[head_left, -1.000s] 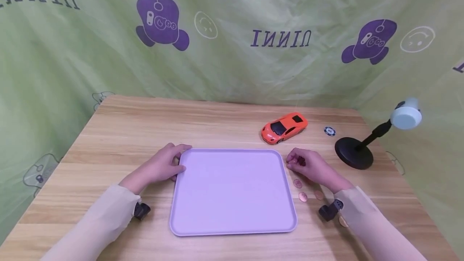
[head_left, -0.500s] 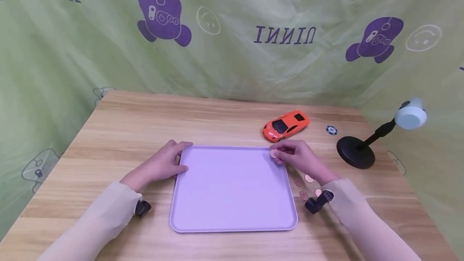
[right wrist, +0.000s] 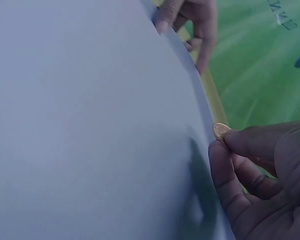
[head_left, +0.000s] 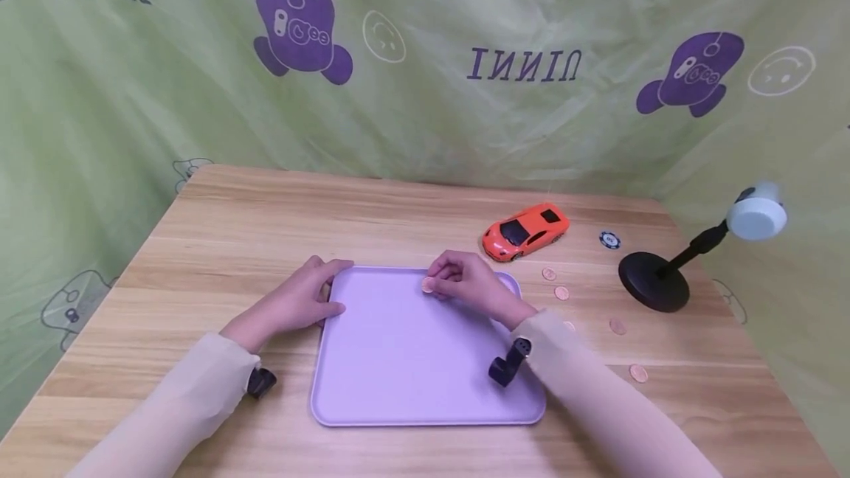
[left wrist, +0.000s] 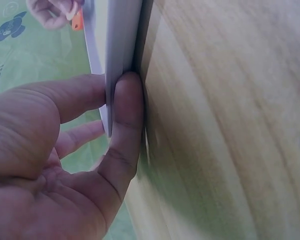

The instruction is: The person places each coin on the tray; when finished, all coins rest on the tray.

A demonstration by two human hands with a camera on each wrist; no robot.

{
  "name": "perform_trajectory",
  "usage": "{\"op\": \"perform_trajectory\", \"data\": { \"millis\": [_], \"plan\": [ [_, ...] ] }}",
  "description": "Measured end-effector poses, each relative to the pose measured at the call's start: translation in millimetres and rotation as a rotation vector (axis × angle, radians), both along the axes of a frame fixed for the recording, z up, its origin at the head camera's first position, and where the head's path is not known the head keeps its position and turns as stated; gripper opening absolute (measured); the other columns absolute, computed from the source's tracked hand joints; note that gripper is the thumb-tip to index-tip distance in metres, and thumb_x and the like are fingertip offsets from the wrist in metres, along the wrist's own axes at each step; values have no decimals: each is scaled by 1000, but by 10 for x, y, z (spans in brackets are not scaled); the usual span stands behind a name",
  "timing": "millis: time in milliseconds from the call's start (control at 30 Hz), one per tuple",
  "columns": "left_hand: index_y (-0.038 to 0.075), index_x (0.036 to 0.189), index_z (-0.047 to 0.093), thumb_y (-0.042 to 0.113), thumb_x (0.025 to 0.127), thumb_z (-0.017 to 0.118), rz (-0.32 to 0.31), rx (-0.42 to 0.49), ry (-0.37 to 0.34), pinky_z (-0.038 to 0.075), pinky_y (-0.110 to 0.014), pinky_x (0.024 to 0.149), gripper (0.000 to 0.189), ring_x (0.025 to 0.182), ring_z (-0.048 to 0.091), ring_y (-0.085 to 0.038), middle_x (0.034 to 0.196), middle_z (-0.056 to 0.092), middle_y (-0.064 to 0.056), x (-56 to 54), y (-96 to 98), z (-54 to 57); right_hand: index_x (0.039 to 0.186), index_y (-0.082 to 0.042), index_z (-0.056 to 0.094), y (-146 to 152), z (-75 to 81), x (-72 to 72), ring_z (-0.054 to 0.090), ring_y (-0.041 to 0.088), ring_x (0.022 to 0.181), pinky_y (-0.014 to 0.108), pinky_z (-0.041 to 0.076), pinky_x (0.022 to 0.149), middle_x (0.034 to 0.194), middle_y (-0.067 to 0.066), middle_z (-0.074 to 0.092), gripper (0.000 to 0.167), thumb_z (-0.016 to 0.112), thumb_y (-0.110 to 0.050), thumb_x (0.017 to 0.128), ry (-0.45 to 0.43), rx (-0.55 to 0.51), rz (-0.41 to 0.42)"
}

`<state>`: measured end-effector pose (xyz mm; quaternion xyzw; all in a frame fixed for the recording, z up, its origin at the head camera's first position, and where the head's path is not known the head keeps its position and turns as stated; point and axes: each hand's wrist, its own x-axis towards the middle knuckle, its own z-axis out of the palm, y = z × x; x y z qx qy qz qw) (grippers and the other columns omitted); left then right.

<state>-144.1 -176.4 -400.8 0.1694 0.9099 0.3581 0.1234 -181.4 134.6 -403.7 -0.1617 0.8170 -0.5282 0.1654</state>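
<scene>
My right hand (head_left: 465, 282) pinches a copper-coloured coin (right wrist: 220, 131) between thumb and fingertips, over the far part of a lilac tray (head_left: 412, 367). In the right wrist view the coin stands on edge near the tray's rim. At the tray's far left corner my left hand (head_left: 299, 301) grips the rim; the left wrist view has its thumb (left wrist: 85, 95) on the rim and a finger (left wrist: 127, 100) tucked against the tray's underside. To the right of the tray lie several more coins (head_left: 638, 373), one partly hidden by the right sleeve.
Behind the tray's far right corner is an orange toy car (head_left: 524, 232). A blue and white poker chip (head_left: 609, 240) lies near a small lamp (head_left: 654, 281) with a black base. A green printed cloth (head_left: 412, 139) hangs around the wooden table (head_left: 265, 223).
My right hand has picked a coin up from beside the tray and carried it left, over the tray's far part. My left hand keeps its grip on the tray.
</scene>
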Motion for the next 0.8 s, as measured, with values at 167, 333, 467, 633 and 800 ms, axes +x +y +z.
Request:
{"op": "perform_trajectory", "data": {
  "millis": [167,333,467,633,800],
  "plan": [
    [-2,151,49,5,90,77,-1,-3,2,50,-24,65,68,77,52,-16,104,49,-18,10,13,-9,103,4,70,-288,-108,-8,65,5,70,21,58,67,87,11,73,16,78,-5,92,12,7,39],
    [-1,152,48,8,91,77,1,-32,16,48,-25,66,67,77,52,-16,103,49,-17,13,-40,24,101,1,72,-533,-97,-6,62,4,69,18,55,67,86,10,72,13,78,-6,92,62,24,83],
    [-2,151,49,7,91,77,-5,-34,41,46,-25,66,67,78,51,-16,100,48,-16,4,-68,44,101,0,72,-660,-56,-9,61,3,71,17,54,68,87,10,72,12,78,-8,93,78,34,109],
    [-3,151,49,7,91,77,-18,-31,52,45,-24,66,67,78,51,-15,100,48,-16,-3,-47,43,101,-1,73,-734,-60,-16,60,2,74,15,52,70,90,12,74,11,77,-8,93,102,56,121],
    [-3,151,49,7,91,77,-22,-30,46,46,-24,67,67,77,51,-15,101,48,-16,2,-10,21,100,-2,73,-792,-89,-21,61,3,78,15,52,73,92,13,75,9,77,-8,93,145,81,124]
  ]
}}
